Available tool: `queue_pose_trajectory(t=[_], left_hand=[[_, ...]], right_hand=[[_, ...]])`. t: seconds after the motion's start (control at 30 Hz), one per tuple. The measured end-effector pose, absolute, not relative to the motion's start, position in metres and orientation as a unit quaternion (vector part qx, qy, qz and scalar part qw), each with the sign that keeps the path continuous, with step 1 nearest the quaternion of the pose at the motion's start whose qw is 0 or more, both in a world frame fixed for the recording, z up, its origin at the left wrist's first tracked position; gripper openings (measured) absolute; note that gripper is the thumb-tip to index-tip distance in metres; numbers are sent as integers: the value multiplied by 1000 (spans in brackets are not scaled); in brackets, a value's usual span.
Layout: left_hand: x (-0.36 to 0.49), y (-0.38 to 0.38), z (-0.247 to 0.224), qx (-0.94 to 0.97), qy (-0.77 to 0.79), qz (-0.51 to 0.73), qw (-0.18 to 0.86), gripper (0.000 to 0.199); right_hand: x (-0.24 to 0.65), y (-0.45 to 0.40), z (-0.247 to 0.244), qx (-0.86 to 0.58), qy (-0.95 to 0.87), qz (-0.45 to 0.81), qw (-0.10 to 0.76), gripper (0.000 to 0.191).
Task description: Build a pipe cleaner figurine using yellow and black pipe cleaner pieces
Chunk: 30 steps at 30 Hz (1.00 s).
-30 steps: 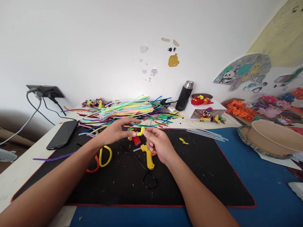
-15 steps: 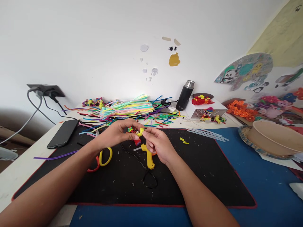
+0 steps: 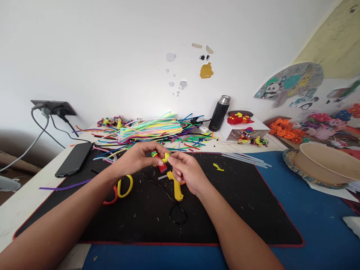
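- While both hands meet above the black mat [image 3: 239, 213], a small yellow fuzzy piece [image 3: 167, 156] sits between their fingertips, raised clear of everything below.
- On one side, the left hand [image 3: 140, 156] has its grip nearly closed, thumb and fingers pinching the yellow fuzzy piece.
- Opposite, the right hand [image 3: 185, 169] pinches the same piece; its grip is closed down to thumb and forefinger, the other fingers curled under.
- Just past the fingertips I see a red figure [image 3: 162, 167] with green and yellow at its top, partly hidden.
- Close below the right hand lies a yellow glue gun [image 3: 177, 190], a black cord [image 3: 178, 221] looped near its handle.
- Scissors [image 3: 125, 187] with red and yellow handles lie partly under the left forearm.
- Short yellow bits [image 3: 218, 168] rest right of the hands.
- Along the back of the white table [image 3: 28, 212], a heap of coloured pipe cleaners [image 3: 152, 128] lies near a black flask [image 3: 219, 114].
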<state>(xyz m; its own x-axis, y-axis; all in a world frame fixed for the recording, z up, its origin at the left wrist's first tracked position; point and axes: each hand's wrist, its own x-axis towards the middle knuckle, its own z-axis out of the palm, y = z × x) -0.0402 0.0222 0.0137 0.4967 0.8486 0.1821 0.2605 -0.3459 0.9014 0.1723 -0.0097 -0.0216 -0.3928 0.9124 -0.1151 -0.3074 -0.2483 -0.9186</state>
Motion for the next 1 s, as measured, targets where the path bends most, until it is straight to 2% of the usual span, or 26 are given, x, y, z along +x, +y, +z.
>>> queue_pose_trajectory(t=[0.3, 0.63, 1.0], left_hand=[[-40, 24, 11, 718, 377, 337, 478, 31], [-41, 24, 12, 714, 367, 342, 488, 24], [-39, 24, 13, 723, 367, 345, 473, 25]], right_hand=[[172, -10, -23, -342, -435, 715, 427, 46], [171, -10, -23, -341, -433, 717, 427, 46], [171, -11, -22, -342, -430, 718, 427, 46]])
